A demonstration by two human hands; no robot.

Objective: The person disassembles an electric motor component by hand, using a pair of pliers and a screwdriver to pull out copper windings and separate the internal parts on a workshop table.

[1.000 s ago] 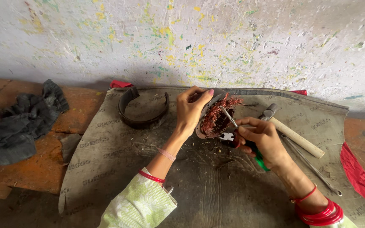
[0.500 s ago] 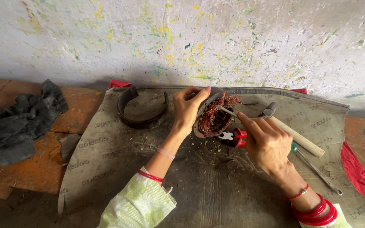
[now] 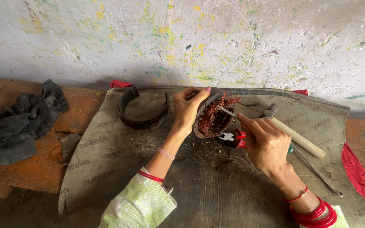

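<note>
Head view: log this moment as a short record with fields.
Left hand: left hand holds the round metal stator with tangled copper winding tilted on edge.
Right hand: right hand pushes a thin metal rod into the winding.
Beside: red-handled pliers, wooden-handled hammer, curved dark metal band.
Surface: grey worn mat.

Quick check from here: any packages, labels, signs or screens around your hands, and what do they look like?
No packages, signs or screens.
Printed mat: grey-brown sheet spread under both hands, rows of faint dark lettering repeated across it.
Nothing labelled on the copper-wound part held by the left hand.
</note>
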